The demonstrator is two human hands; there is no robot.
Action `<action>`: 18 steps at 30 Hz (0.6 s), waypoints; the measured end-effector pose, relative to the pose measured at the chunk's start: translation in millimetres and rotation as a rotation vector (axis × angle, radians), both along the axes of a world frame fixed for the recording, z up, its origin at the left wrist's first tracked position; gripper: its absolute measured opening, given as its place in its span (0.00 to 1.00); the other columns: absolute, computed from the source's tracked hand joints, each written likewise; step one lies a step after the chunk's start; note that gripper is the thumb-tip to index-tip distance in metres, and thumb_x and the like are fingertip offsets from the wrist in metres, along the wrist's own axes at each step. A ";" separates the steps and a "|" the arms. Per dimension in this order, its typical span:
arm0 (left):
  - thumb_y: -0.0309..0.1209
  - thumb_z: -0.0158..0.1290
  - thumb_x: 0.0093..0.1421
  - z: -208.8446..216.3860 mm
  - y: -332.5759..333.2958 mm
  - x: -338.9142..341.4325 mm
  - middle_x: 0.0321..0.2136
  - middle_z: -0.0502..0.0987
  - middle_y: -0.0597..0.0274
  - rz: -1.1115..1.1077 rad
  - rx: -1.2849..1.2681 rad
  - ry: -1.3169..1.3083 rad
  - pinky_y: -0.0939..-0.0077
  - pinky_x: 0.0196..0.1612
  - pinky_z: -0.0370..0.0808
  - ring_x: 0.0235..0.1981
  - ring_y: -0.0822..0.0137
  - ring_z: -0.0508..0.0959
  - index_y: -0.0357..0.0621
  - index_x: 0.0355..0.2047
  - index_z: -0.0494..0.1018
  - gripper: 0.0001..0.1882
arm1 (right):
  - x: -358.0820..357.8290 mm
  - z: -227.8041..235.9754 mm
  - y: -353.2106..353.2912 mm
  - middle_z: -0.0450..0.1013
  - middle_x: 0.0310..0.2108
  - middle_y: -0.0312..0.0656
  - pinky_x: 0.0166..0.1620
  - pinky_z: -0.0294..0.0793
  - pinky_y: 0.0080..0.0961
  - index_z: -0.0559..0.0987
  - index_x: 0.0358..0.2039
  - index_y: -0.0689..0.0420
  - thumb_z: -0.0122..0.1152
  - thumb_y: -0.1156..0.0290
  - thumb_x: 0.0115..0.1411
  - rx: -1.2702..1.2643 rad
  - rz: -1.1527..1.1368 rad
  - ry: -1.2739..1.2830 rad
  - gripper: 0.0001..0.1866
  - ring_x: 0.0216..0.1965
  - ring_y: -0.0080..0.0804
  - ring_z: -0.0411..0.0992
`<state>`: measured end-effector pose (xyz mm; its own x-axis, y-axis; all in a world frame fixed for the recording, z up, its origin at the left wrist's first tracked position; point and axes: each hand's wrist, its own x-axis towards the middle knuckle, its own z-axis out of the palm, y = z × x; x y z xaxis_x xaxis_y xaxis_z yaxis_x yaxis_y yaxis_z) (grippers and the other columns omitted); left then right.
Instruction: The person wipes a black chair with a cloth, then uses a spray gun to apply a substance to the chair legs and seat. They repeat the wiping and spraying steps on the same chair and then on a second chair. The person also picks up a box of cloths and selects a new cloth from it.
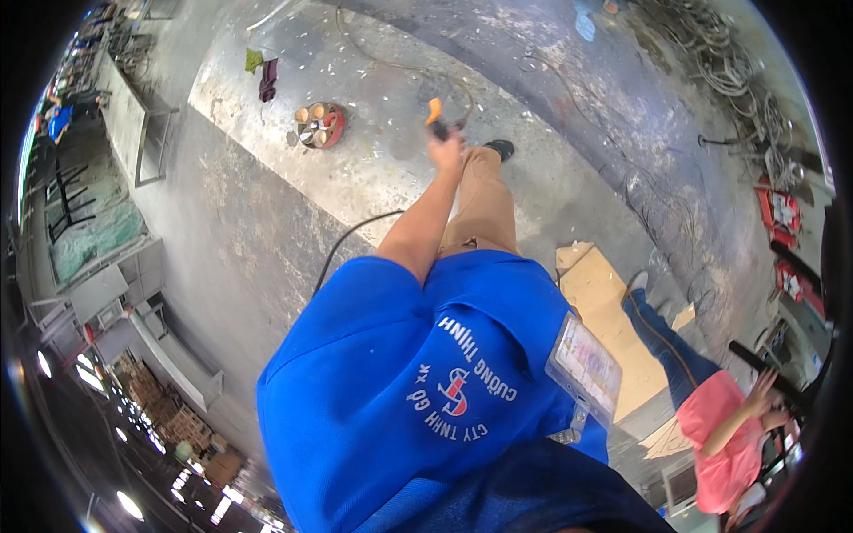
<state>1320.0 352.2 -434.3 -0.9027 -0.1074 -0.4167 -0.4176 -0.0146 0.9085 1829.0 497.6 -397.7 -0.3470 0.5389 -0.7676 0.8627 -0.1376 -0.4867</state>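
My left hand [447, 153] reaches out ahead of my body, low over the floor. Its fingers are wrapped round an orange-and-black hand tool [434, 111]; the exact kind is too small and blurred to tell. The tool's orange end points away from me, beside my tan trouser leg [484, 191] and dark shoe [502, 148]. To the left of the tool, a round red tub [336, 133] sits on the floor, holding several cups with tan contents. My right hand does not show.
A black hose [346, 235] curves behind my left arm, and thin cables cross the floor. Rags [267, 80] lie beyond the tub. Flattened cardboard [595, 289] lies to the right, near a person in pink [724, 435]. Metal tables [129, 111] stand at the left.
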 end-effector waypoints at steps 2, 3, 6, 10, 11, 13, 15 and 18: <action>0.34 0.53 0.60 -23.5 -50.0 33.2 0.36 0.74 0.55 0.352 0.157 -0.279 0.65 0.32 0.79 0.31 0.55 0.80 0.39 0.50 0.59 0.22 | 41.1 4.7 0.5 0.75 0.31 0.40 0.29 0.73 0.22 0.75 0.44 0.58 0.58 0.66 0.59 0.029 -0.006 0.008 0.14 0.30 0.25 0.74; 0.35 0.52 0.61 -34.2 -74.8 49.0 0.40 0.73 0.51 0.440 0.211 -0.327 0.60 0.32 0.80 0.32 0.51 0.80 0.40 0.54 0.57 0.25 | 59.7 8.5 1.2 0.75 0.30 0.40 0.28 0.73 0.22 0.75 0.43 0.58 0.58 0.66 0.59 0.040 -0.027 0.016 0.14 0.29 0.25 0.74; 0.51 0.45 0.63 -55.6 -131.3 114.2 0.51 0.68 0.37 0.125 -0.174 -0.871 0.46 0.32 0.79 0.33 0.36 0.78 0.47 0.62 0.50 0.35 | 105.0 23.1 -0.9 0.75 0.28 0.42 0.24 0.72 0.24 0.76 0.41 0.56 0.59 0.65 0.57 0.021 -0.207 -0.026 0.13 0.25 0.25 0.74; 0.46 0.52 0.55 -63.8 -115.9 172.2 0.44 0.76 0.43 -1.626 -0.915 -0.744 0.55 0.39 0.76 0.41 0.48 0.79 0.42 0.47 0.74 0.25 | 117.9 28.6 2.2 0.75 0.25 0.41 0.20 0.71 0.26 0.76 0.39 0.55 0.60 0.63 0.55 0.084 -0.073 -0.143 0.13 0.22 0.26 0.73; 0.45 0.54 0.52 -63.8 -95.5 176.4 0.43 0.77 0.47 -1.599 -0.883 -0.715 0.60 0.43 0.75 0.43 0.49 0.78 0.38 0.43 0.75 0.25 | 112.8 29.0 3.9 0.75 0.26 0.41 0.21 0.71 0.26 0.76 0.39 0.55 0.60 0.63 0.55 0.080 -0.148 -0.137 0.13 0.22 0.26 0.73; 0.44 0.53 0.53 -58.3 -66.6 151.4 0.43 0.76 0.43 -1.919 -0.834 0.038 0.62 0.50 0.71 0.48 0.48 0.74 0.39 0.45 0.74 0.25 | 91.8 26.3 5.4 0.76 0.27 0.42 0.28 0.74 0.25 0.76 0.40 0.56 0.59 0.63 0.56 0.099 -0.264 -0.059 0.14 0.25 0.27 0.74; 0.46 0.50 0.57 -53.6 -31.8 114.2 0.47 0.74 0.45 -1.823 -0.913 0.113 0.59 0.52 0.70 0.50 0.47 0.72 0.43 0.45 0.74 0.23 | 68.4 28.6 6.5 0.76 0.30 0.44 0.37 0.74 0.28 0.75 0.43 0.57 0.59 0.64 0.56 0.158 -0.286 0.091 0.16 0.32 0.32 0.75; 0.41 0.51 0.56 -47.6 32.3 54.3 0.30 0.77 0.46 -1.791 -0.986 0.307 0.63 0.31 0.73 0.28 0.55 0.77 0.39 0.43 0.75 0.20 | 44.8 43.0 0.2 0.77 0.34 0.47 0.39 0.74 0.31 0.75 0.44 0.57 0.59 0.62 0.55 0.273 -0.313 0.211 0.18 0.35 0.37 0.76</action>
